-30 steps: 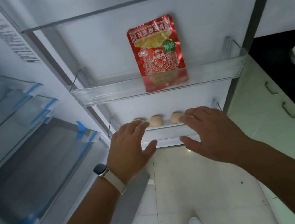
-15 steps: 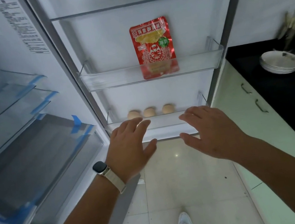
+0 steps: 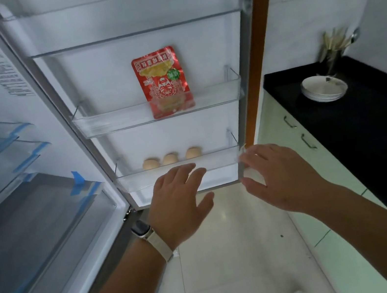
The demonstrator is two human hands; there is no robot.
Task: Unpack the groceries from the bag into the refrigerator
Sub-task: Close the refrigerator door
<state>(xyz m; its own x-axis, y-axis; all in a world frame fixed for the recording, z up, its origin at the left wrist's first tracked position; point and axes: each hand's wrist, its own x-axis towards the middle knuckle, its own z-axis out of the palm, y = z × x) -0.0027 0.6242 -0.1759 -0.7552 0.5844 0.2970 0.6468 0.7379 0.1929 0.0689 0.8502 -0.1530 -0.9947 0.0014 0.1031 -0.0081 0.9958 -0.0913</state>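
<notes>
The refrigerator door stands open in front of me. A red snack packet (image 3: 162, 79) stands upright in the middle door bin (image 3: 116, 123). Three eggs (image 3: 170, 158) sit in a row in the lowest door bin (image 3: 218, 160). My left hand (image 3: 179, 203), with a watch on the wrist, hovers open just in front of that lowest bin and holds nothing. My right hand (image 3: 278, 178) is open too, its fingertips near the bin's right end by the door edge. The grocery bag is not in view.
Clear refrigerator drawers with blue tape (image 3: 33, 226) fill the left side. At the right, a black counter (image 3: 365, 131) carries a stack of white plates (image 3: 324, 88) and a utensil holder (image 3: 334, 54) above pale green cabinets (image 3: 298, 143). Tiled floor lies below.
The view has pulled back and swung right, showing more of the counter. Both hands stay open in front of the lowest door bin, the right one now nearer the door's edge.
</notes>
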